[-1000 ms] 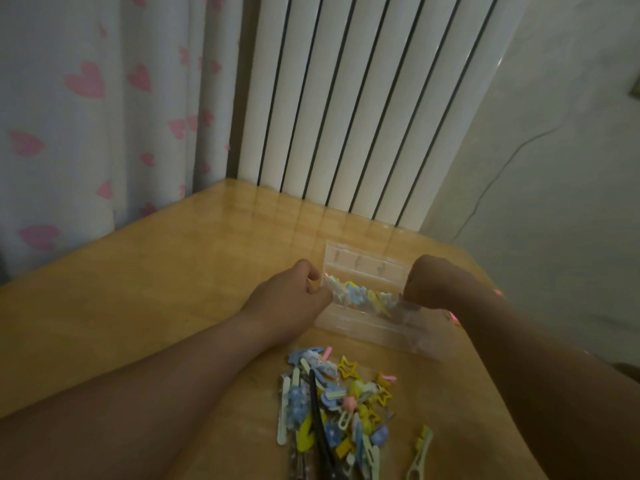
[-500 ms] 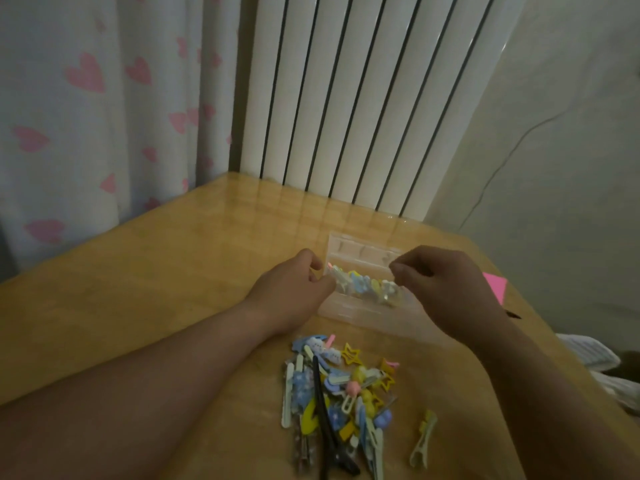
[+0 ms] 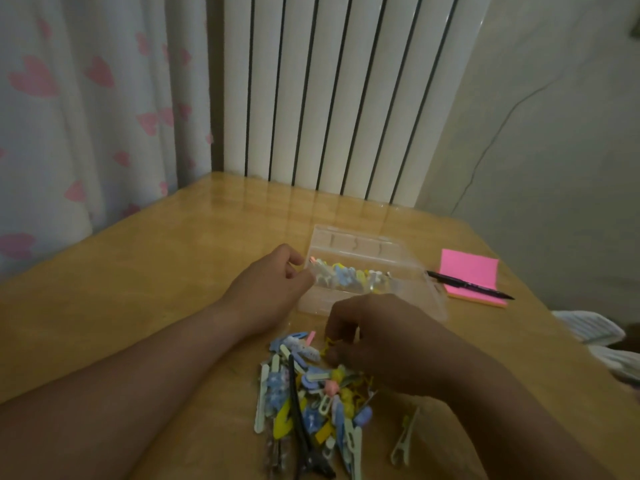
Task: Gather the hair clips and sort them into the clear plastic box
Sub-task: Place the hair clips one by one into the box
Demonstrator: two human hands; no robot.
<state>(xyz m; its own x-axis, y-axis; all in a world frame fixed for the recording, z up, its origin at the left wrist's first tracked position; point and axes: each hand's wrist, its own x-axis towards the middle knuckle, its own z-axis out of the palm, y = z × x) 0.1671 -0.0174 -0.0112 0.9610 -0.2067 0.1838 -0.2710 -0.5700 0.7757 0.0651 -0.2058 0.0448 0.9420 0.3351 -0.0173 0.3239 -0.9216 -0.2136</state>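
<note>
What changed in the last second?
The right hand left the clip row in the clear plastic box, came back to the hair clip pile and now pinches a yellow hair clip. The left hand still holds the box's left end; pile unmoved.

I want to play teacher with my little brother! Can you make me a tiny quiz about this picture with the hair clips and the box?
1. True or false: the black pen lies across the pink sticky notes.
2. What does the right hand pinch, at the top of the pile of hair clips?
A) a yellow clip
B) the pen
C) a pink note
3. Fill the gap: the left hand holds the left end of the ____.

Key
1. True.
2. A.
3. clear plastic box
</note>
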